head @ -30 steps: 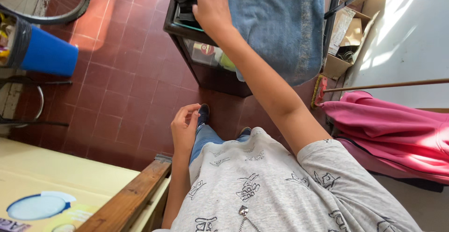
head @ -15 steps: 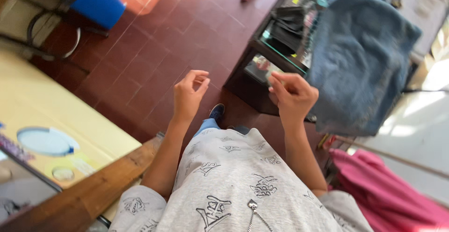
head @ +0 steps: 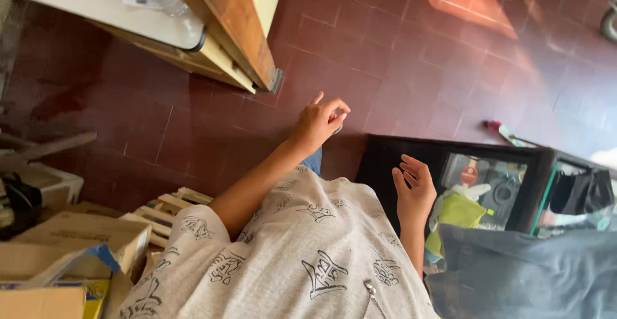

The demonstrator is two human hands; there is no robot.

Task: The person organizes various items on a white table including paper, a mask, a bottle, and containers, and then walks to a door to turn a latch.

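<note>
Red-brown tiled floor point(head: 411, 49) across most of the view, bare between the furniture. Next in size, a grey short-sleeved shirt with dark printed figures point(head: 308, 255) filling the lower middle. To its right, a blue-grey denim cloth point(head: 527, 274), heaped over the near end of a low black-framed cabinet with glass panes point(head: 385, 158). Long axis of that cabinet running from the right hand out toward the right edge of the view, its near corner just beside the fingertips. At upper left, a wooden bench with a pale top point(head: 225, 17), well apart from both hands. At lower left, a stack of brown cardboard boxes point(head: 71, 242), also well apart.

Inside the cabinet, behind the glass, a crumpled yellow-green cloth point(head: 459, 211), just to the right of the right wrist.

Right hand point(head: 414, 187) raised palm-up at the cabinet's left end, fingers point(head: 411, 165) loosely spread and slightly curled, holding nothing; apart from the glass and from the denim, though near both. Denim cloth below and to the right of this hand, toward the person's own right side.

Left hand point(head: 318, 123) farther off, out over bare floor, fingers half curled with thumb and forefinger close together, nothing visible between them. Clearly the right hand nearer to cabinet and cloth.
</note>
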